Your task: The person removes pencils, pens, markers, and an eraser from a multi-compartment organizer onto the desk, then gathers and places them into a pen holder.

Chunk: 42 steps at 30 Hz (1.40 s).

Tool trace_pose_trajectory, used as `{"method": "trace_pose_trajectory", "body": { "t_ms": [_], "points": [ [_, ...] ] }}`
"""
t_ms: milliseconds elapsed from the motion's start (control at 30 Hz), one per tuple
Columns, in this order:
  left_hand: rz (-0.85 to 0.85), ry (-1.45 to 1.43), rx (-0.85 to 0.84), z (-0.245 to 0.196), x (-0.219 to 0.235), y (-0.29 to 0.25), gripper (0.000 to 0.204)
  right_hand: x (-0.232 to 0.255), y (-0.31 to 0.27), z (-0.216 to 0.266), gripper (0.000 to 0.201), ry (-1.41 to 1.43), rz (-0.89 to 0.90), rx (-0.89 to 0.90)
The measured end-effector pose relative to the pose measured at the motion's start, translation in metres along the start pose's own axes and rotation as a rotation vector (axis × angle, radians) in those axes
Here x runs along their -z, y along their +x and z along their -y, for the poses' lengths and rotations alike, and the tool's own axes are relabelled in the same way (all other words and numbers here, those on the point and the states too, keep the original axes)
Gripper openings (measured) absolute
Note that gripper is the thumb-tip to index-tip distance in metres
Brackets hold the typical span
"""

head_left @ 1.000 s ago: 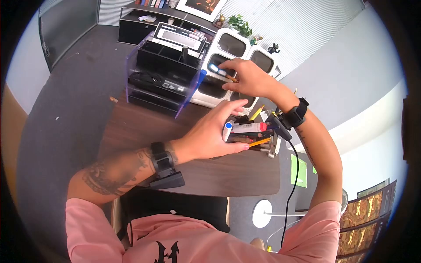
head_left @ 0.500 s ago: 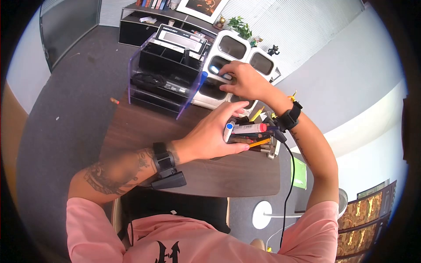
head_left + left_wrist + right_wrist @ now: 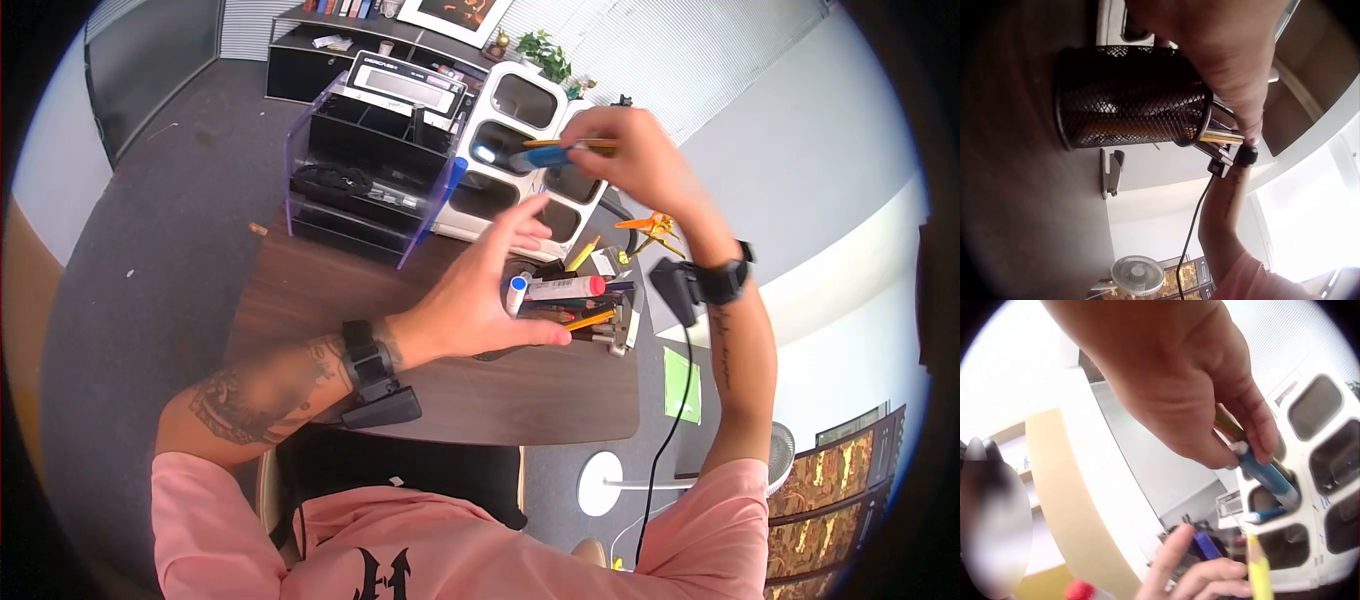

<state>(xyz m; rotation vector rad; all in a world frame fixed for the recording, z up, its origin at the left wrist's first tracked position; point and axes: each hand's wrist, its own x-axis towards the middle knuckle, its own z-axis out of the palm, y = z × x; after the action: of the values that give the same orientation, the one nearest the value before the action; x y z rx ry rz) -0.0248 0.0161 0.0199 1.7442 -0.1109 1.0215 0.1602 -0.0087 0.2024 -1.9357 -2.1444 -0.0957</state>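
My right hand (image 3: 640, 160) pinches a blue marker (image 3: 1266, 472) together with a thin yellowish pencil (image 3: 600, 144), beside a white organizer (image 3: 532, 190) with dark rounded compartments. Another blue-and-white pen (image 3: 1266, 516) lies in one of those compartments. Around the mouth of a black mesh pen cup (image 3: 1129, 100) spreads my left hand (image 3: 475, 290), fingers stretched out and thumb along the near side. Sticking out of the cup are a red-capped white marker (image 3: 565, 288), a blue-ended white marker (image 3: 516, 297), a yellow pencil (image 3: 1259, 569) and several other pencils.
A black desk organizer (image 3: 370, 190) with clear side panels and a calculator (image 3: 405, 88) on top stands at the back left of the wooden desk (image 3: 500, 405). A stapler (image 3: 1113, 174) is past the cup. A cable (image 3: 672, 420) hangs from my right wrist.
My right hand has drawn back to the right from the white organizer, bringing the blue marker and pencil with it. My left fingers have straightened and lifted somewhat at the cup.
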Motion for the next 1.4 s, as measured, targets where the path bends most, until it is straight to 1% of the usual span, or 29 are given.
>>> {"method": "trace_pose_trajectory", "body": {
  "t_ms": [33, 67, 100, 167, 200, 267, 300, 367, 400, 433, 500, 567, 633, 667, 700, 767, 800, 867, 900, 967, 1000, 1067, 1100, 1167, 1233, 1267, 1300, 1367, 1400],
  "points": [
    [-0.075, -0.051, -0.023, 0.001, 0.000, -0.001, 0.110, 0.017, -0.008, 0.008, 0.015, 0.073, 0.031, -0.001],
    [-0.090, -0.059, -0.009, 0.002, 0.003, 0.001, 0.109, 0.032, -0.017, 0.014, 0.014, 0.120, 0.056, -0.012],
    [-0.131, -0.096, -0.011, 0.001, 0.003, 0.002, 0.102, 0.044, -0.027, 0.020, 0.014, 0.150, 0.057, 0.004],
    [-0.153, -0.151, -0.029, -0.002, 0.007, 0.005, 0.098, 0.066, -0.045, 0.041, 0.016, 0.223, 0.138, -0.103],
    [-0.163, -0.111, -0.037, -0.002, 0.007, 0.005, 0.092, 0.068, -0.052, 0.042, 0.016, 0.225, 0.140, -0.109],
    [-0.159, -0.129, -0.009, -0.001, 0.005, 0.004, 0.091, 0.070, -0.062, 0.044, 0.019, 0.298, 0.276, -0.001],
    [-0.156, -0.144, 0.014, 0.000, 0.004, 0.004, 0.089, 0.067, -0.066, 0.046, 0.019, 0.299, 0.273, -0.002],
    [-0.162, -0.120, 0.017, 0.002, 0.002, 0.003, 0.083, 0.055, -0.068, 0.051, 0.022, 0.317, 0.400, 0.123],
    [-0.132, -0.121, 0.041, 0.003, 0.003, 0.002, 0.080, 0.052, -0.067, 0.053, 0.021, 0.348, 0.453, 0.108],
    [-0.103, -0.121, 0.060, 0.008, 0.003, 0.001, 0.076, 0.044, -0.064, 0.055, 0.021, 0.343, 0.451, 0.111],
    [-0.088, -0.140, 0.088, 0.015, 0.001, -0.002, 0.072, 0.029, -0.058, 0.058, 0.021, 0.277, 0.521, 0.003],
    [-0.076, -0.159, 0.116, 0.014, 0.000, -0.001, 0.069, 0.015, -0.048, 0.051, 0.015, 0.347, 0.521, 0.059],
    [-0.048, -0.165, 0.153, 0.010, -0.001, 0.000, 0.070, 0.002, -0.037, 0.049, 0.012, 0.354, 0.597, -0.072],
    [-0.051, -0.120, 0.157, 0.011, -0.002, -0.001, 0.068, -0.011, -0.033, 0.043, 0.020, 0.338, 0.619, 0.008],
    [-0.054, -0.119, 0.156, 0.013, -0.003, -0.002, 0.068, -0.017, -0.030, 0.044, 0.026, 0.202, 0.678, 0.018],
    [-0.064, -0.141, 0.093, 0.011, -0.004, 0.001, 0.071, -0.025, -0.030, 0.044, 0.034, 0.294, 0.636, 0.015],
    [-0.081, -0.076, 0.031, 0.010, -0.003, 0.002, 0.072, -0.025, -0.029, 0.044, 0.034, 0.294, 0.645, 0.025],
    [-0.092, -0.135, 0.088, 0.010, -0.002, 0.001, 0.069, -0.017, -0.031, 0.038, 0.037, 0.353, 0.479, -0.009],
    [-0.089, -0.186, 0.110, 0.012, -0.002, 0.001, 0.067, -0.005, -0.027, 0.038, 0.038, 0.435, 0.477, -0.081],
    [-0.094, -0.177, 0.134, 0.013, -0.002, 0.001, 0.069, 0.009, -0.015, 0.026, 0.033, 0.478, 0.344, -0.074],
    [-0.093, -0.163, 0.158, 0.013, -0.001, 0.001, 0.071, 0.008, -0.007, 0.023, 0.033, 0.478, 0.347, -0.073],
    [-0.098, -0.159, 0.161, 0.017, -0.001, 0.000, 0.070, -0.003, 0.010, 0.019, 0.036, 0.264, 0.234, -0.064],
    [-0.102, -0.151, 0.163, 0.019, 0.000, -0.001, 0.069, -0.011, 0.018, 0.014, 0.036, 0.267, 0.226, -0.063],
    [-0.121, -0.149, 0.168, 0.017, 0.000, -0.001, 0.067, -0.034, 0.032, 0.002, 0.030, 0.041, 0.259, 0.197],
    [-0.145, -0.139, 0.169, 0.014, 0.003, 0.000, 0.066, -0.047, 0.046, -0.005, 0.028, -0.047, 0.334, 0.339],
    [-0.164, -0.151, 0.156, 0.013, 0.004, 0.001, 0.064, -0.047, 0.050, -0.004, 0.025, -0.042, 0.384, 0.292],
    [-0.183, -0.166, 0.144, 0.013, 0.004, 0.001, 0.062, -0.050, 0.053, -0.004, 0.025, -0.040, 0.377, 0.295],
    [-0.194, -0.138, 0.138, 0.012, 0.005, 0.003, 0.059, -0.058, 0.057, -0.009, 0.022, -0.050, 0.463, 0.267],
    [-0.192, -0.142, 0.135, 0.012, 0.005, 0.003, 0.059, -0.063, 0.056, -0.012, 0.025, -0.017, 0.384, 0.307]
  ]
}}
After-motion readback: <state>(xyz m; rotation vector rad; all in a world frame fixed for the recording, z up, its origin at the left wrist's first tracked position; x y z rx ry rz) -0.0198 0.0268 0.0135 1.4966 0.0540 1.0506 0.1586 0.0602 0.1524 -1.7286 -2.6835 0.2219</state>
